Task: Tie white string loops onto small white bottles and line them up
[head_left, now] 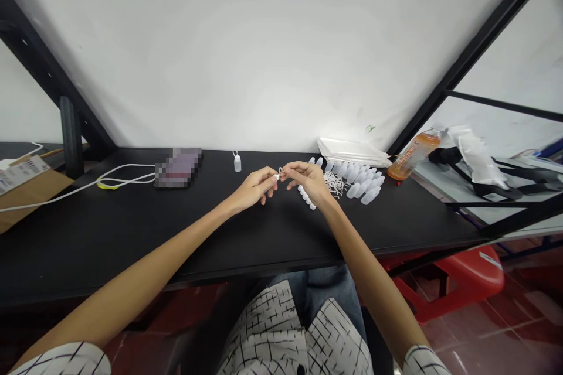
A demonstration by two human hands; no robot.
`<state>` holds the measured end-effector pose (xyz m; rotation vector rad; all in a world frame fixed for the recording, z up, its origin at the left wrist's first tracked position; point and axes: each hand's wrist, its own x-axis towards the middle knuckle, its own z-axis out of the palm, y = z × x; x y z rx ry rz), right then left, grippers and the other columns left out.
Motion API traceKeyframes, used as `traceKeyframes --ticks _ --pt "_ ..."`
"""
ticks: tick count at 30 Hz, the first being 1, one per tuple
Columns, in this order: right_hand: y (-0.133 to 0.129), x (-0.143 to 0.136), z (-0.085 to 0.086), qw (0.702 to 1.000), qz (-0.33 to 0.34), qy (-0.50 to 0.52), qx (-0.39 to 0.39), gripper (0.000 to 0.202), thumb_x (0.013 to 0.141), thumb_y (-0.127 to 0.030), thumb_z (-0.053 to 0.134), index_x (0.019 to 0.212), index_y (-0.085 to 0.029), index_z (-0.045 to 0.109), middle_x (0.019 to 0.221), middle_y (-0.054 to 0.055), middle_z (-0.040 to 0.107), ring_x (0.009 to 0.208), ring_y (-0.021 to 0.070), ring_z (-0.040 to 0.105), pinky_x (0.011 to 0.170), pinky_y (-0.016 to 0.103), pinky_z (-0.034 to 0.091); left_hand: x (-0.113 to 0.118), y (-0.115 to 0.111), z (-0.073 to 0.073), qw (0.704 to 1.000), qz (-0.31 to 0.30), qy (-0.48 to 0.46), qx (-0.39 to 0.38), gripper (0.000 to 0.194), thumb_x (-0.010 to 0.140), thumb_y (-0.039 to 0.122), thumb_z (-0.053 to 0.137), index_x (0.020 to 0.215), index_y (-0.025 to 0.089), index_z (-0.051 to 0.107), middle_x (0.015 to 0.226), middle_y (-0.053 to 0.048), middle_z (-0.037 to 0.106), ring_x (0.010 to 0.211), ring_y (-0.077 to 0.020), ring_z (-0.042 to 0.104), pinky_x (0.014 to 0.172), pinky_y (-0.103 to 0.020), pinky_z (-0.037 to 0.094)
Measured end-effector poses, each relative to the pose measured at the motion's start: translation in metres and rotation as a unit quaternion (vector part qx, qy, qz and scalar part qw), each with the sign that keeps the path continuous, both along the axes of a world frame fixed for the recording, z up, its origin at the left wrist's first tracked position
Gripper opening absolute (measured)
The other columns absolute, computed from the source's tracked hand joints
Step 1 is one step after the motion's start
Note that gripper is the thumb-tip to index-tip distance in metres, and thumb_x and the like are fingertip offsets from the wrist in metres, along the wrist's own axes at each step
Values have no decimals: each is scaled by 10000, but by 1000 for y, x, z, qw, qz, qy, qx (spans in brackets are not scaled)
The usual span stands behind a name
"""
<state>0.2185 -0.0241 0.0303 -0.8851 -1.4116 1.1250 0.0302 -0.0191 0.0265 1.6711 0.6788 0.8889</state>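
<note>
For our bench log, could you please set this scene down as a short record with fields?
Left hand: pinches a small white piece
Right hand: fingertips at that piece; grip unclear
Right of hands: pile of white cords, small bottles on several sides of it
Left of hands: lone bottle, upright, loop at its top
Farther left: cable and pixelated item
Farther right: orange drink
Surface: black table

One vial (237, 164) at the desk's (109, 240) back edge, over a dozen more rightward, one drink (414, 155) near the right edge, one stool (468, 278) below.
</note>
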Motion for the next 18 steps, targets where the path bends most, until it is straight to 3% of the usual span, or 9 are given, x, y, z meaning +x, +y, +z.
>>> traceKeyframes --ticks 18 --pt "0 -1 0 1000 -1 -19 7 325 693 -472 793 802 -176 719 738 32 692 733 164 666 537 237 551 1 1 -6 1000 7 6 3 301 919 460 553 954 161 571 792 -17 541 611 -102 545 399 -160 415"
